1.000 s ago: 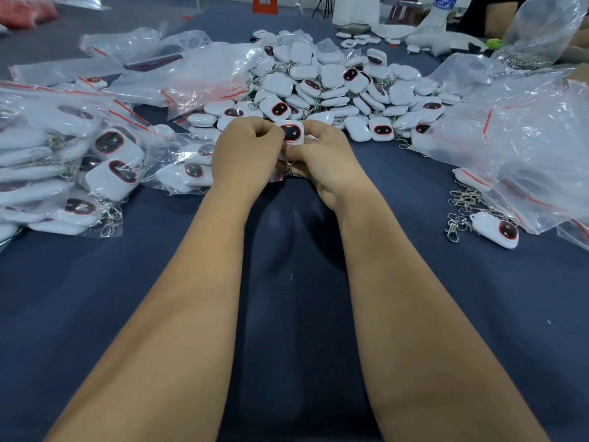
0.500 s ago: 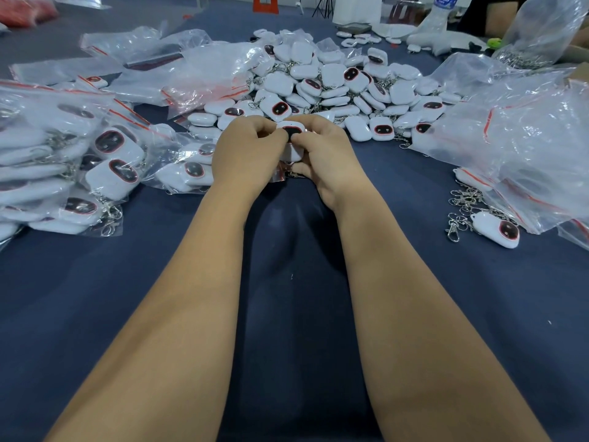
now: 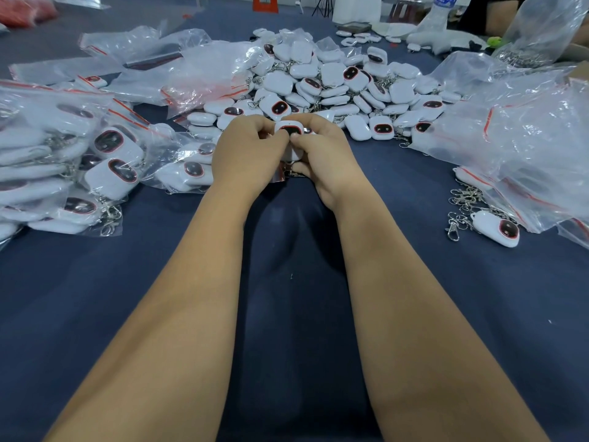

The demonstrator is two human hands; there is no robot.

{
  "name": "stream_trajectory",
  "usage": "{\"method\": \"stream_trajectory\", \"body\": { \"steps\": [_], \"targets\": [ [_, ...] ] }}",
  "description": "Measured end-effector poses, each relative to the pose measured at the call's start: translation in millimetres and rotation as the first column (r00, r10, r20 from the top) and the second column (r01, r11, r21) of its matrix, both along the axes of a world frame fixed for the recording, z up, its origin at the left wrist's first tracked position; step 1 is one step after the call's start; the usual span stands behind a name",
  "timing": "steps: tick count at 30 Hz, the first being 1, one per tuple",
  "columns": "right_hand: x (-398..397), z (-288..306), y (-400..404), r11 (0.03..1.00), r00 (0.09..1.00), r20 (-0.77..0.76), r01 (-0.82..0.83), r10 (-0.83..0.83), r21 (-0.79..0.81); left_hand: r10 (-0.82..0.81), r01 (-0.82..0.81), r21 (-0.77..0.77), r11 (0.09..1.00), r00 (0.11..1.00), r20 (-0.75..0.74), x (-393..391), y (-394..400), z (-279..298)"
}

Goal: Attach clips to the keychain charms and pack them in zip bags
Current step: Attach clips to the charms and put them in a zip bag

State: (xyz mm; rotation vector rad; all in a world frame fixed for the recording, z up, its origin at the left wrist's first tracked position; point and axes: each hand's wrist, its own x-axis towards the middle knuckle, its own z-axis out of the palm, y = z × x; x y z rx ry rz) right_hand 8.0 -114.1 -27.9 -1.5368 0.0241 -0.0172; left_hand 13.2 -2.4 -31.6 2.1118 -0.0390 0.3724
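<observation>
A white keychain charm (image 3: 289, 130) with a dark red-rimmed oval face sits between my two hands at the middle of the blue table. My left hand (image 3: 247, 153) grips it from the left with curled fingers. My right hand (image 3: 323, 154) pinches it from the right. A bit of clear zip bag with a red strip (image 3: 278, 177) shows under my hands. A big heap of loose white charms (image 3: 334, 87) lies just beyond them. Its clip is hidden by my fingers.
Packed zip bags of charms (image 3: 63, 167) pile up at the left. Empty clear zip bags (image 3: 522, 135) lie at the right, with loose metal clips (image 3: 462, 202) and one charm (image 3: 495, 229) beside them. More bags (image 3: 178, 68) lie at the back left. Another person's arm (image 3: 497, 14) is far right.
The charm has dropped lower between my hands and my fingers have closed tighter round it. Both hands stay in the same spot.
</observation>
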Motion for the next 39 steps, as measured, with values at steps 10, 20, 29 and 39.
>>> {"method": "stream_trajectory", "body": {
  "steps": [10, 20, 29, 39],
  "targets": [
    [3, -2, 1, 1.0, 1.0, -0.019, -0.002, 0.002, 0.017, 0.011, -0.015, 0.054, 0.998, 0.998, 0.066, 4, 1, -2],
    [2, -2, -2, 0.997, 0.993, 0.096, 0.072, -0.072, 0.004, -0.021, 0.038, -0.214, 0.976, 0.996, 0.083, 0, 5, 1],
    [3, 2, -7, 0.967, 0.964, 0.148, 0.196, -0.221, 0.164, 0.052, -0.026, -0.426, 0.904, 0.997, 0.05, 6, 12, 2],
    [2, 3, 8, 0.952, 0.989, 0.007, 0.143, -0.15, 0.269, 0.04, -0.028, -0.426, 0.904, 0.999, 0.02, 5, 9, 4]
  ]
}}
